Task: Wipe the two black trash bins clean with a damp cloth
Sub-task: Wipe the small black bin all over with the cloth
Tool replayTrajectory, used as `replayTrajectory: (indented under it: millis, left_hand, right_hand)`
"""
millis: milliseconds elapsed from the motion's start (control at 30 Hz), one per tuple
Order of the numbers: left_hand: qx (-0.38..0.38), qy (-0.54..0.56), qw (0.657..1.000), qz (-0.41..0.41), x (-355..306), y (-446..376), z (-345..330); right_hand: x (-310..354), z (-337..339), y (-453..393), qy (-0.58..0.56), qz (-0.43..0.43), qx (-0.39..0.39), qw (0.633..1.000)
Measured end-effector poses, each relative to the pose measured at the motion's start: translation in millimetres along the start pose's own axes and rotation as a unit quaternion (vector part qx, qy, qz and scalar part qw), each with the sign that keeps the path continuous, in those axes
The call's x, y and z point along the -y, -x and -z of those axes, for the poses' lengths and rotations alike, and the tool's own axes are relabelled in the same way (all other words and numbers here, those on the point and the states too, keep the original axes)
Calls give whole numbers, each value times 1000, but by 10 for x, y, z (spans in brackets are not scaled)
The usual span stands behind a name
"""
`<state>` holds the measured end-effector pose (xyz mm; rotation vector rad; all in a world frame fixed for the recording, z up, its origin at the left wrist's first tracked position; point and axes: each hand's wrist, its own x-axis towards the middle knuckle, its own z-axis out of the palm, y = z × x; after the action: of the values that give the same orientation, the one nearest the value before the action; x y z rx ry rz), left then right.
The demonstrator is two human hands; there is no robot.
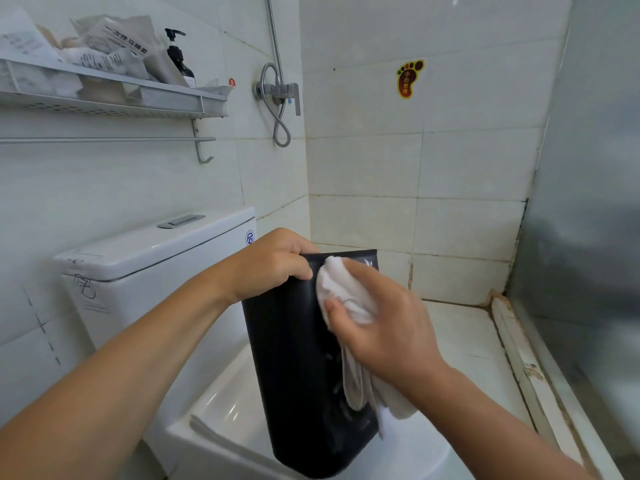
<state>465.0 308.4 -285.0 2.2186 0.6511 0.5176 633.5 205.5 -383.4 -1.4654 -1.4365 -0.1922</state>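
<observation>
Left hand (273, 261) grips the bin (298, 358) by its top edge to steady it; right hand (377, 327) holds the bunched cloth (341, 294) pressed against its side.

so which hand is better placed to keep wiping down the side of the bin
The right hand. It already grips the white cloth pressed against the black bin near its top edge. The left hand grips the bin's upper corner, steadying it above the toilet.
</observation>
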Motion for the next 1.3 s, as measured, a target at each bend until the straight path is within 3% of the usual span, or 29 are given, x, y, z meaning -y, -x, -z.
replayTrajectory:
  millis: [100,267,333,433,600,733,867,1100,1300]
  left_hand:
    - [-1,-14,1000,5,45,31,18]
    - [-20,-34,999,-6,25,53,12]
    - [-34,-54,998,-16,-7,52,-1]
    - [-43,-66,996,-28,50,54,-2]
    - [-100,-97,990,-17,118,3,-37]
    - [-95,-120,988,-21,247,-94,14]
    - [-99,-103,989,-49,321,-97,38]
    - [-107,-80,990,-53,372,-80,61]
    - [-95,-89,990,-57,376,-94,48]
  right_hand:
    - [1,-10,-22,-8,8,32,999]
    - [-145,-3,-187,33,-76,1,997]
    - [-59,-35,-48,38,-24,-23,999]
    - [11,-34,85,11,36,16,999]
    - [-211,7,-160,31,-72,28,997]
    - [-247,-30,-116,27,-83,17,996]
    - [-253,-46,-44,48,-59,19,997]
    - [-71,-144,172,50,78,42,995]
    - [-59,-101,-85,57,-29,-8,998]
